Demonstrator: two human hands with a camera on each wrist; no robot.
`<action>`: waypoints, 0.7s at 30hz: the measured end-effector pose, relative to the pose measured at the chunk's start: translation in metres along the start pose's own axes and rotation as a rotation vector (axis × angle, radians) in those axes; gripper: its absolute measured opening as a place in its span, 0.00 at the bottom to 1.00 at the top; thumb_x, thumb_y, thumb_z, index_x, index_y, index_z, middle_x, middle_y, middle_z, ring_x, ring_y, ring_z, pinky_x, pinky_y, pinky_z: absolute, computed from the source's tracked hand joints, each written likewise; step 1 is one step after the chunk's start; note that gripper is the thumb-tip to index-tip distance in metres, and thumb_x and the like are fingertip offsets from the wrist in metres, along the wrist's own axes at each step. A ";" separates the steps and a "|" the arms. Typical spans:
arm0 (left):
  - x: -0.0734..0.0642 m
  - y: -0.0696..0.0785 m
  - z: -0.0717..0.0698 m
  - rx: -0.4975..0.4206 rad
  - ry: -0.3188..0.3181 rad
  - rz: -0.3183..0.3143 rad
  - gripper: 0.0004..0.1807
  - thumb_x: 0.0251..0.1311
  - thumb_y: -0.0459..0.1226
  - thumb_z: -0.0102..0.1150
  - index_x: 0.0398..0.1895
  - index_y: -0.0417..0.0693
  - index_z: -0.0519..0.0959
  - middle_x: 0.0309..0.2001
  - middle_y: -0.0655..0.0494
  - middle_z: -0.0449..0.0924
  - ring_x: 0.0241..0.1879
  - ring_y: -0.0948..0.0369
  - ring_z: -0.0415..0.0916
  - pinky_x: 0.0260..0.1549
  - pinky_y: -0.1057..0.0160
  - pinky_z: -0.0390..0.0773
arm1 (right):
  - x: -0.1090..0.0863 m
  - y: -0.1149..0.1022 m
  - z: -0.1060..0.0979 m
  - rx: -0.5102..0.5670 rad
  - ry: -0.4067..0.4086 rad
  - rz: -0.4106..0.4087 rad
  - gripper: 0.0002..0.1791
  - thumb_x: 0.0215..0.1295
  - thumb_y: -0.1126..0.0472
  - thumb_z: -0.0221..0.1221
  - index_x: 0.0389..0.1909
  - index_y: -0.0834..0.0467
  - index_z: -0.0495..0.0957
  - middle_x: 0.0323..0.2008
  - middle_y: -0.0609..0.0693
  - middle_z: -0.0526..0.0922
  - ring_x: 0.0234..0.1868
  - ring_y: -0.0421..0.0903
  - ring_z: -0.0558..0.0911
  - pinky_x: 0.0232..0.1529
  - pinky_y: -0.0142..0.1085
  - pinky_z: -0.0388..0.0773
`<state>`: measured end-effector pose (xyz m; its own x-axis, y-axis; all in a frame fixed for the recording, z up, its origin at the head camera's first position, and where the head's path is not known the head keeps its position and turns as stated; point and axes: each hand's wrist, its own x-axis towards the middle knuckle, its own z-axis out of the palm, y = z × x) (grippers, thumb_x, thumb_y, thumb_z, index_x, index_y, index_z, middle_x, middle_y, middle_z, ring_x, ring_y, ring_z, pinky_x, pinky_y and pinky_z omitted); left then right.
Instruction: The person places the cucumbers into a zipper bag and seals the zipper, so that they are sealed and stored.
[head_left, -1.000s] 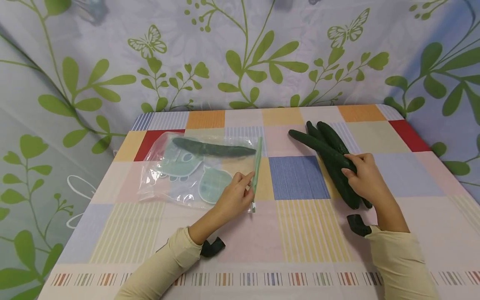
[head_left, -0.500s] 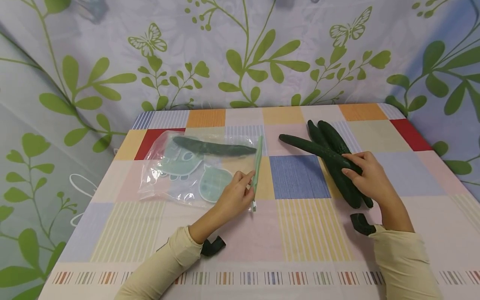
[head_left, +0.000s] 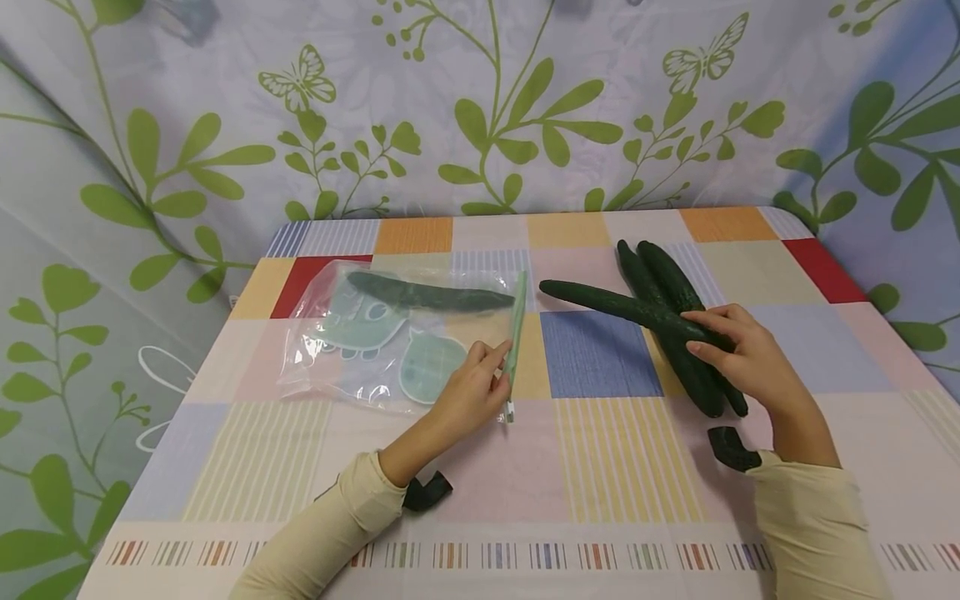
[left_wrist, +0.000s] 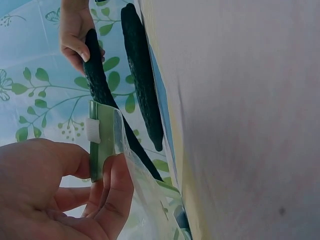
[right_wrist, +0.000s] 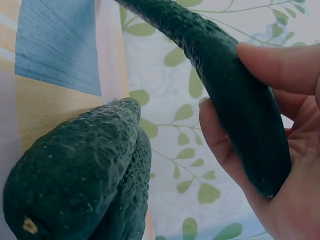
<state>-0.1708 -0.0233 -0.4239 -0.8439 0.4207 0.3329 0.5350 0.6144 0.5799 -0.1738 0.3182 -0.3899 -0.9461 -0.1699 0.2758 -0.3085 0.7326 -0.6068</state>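
Observation:
My left hand (head_left: 471, 385) pinches the green-edged mouth of a clear zip bag (head_left: 360, 392), near its white slider (left_wrist: 93, 130). Inside the bag lies one cucumber (head_left: 431, 294), over printed pale-green cartoon shapes. My right hand (head_left: 738, 354) grips another cucumber (head_left: 615, 302) by its thick end, thumb on one side and fingers on the other. That cucumber points left, its thin tip a short way right of the bag's mouth. Beneath it in the head view, two more cucumbers (head_left: 693, 379) lie side by side on the table; their blunt ends show in the right wrist view.
A patchwork-patterned cloth (head_left: 480, 467) covers the table. Behind it hangs a leaf-and-butterfly curtain (head_left: 540, 108). Black straps (head_left: 731, 450) show at both wrists. A white looped cord (head_left: 161, 375) is beyond the table's left edge.
My right hand has shifted slightly right, and the cucumber in it has swung so its tip moved left toward the bag. My left hand has stayed on the bag's edge.

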 end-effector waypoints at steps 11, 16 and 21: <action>0.001 0.003 -0.002 -0.005 -0.009 -0.023 0.24 0.56 0.29 0.49 0.58 0.33 0.67 0.37 0.50 0.68 0.26 0.65 0.71 0.21 0.75 0.69 | 0.000 0.003 0.002 0.118 -0.047 -0.070 0.21 0.54 0.72 0.58 0.51 0.68 0.73 0.40 0.32 0.67 0.40 0.29 0.65 0.34 0.22 0.61; 0.001 0.004 -0.003 -0.006 -0.010 -0.037 0.24 0.55 0.28 0.49 0.58 0.33 0.68 0.37 0.50 0.67 0.25 0.66 0.70 0.21 0.75 0.67 | 0.000 0.003 0.003 0.153 -0.077 -0.067 0.21 0.56 0.72 0.57 0.52 0.68 0.72 0.41 0.33 0.68 0.42 0.30 0.65 0.35 0.21 0.62; 0.001 0.004 -0.002 -0.009 0.003 -0.032 0.24 0.55 0.28 0.49 0.58 0.33 0.68 0.36 0.50 0.67 0.25 0.66 0.70 0.20 0.75 0.67 | 0.000 0.003 0.004 0.153 -0.092 -0.086 0.20 0.56 0.72 0.57 0.52 0.68 0.72 0.42 0.33 0.68 0.43 0.29 0.65 0.36 0.21 0.62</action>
<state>-0.1691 -0.0219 -0.4194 -0.8607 0.3987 0.3165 0.5074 0.6215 0.5969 -0.1747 0.3177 -0.3943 -0.9184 -0.2922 0.2669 -0.3937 0.6055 -0.6916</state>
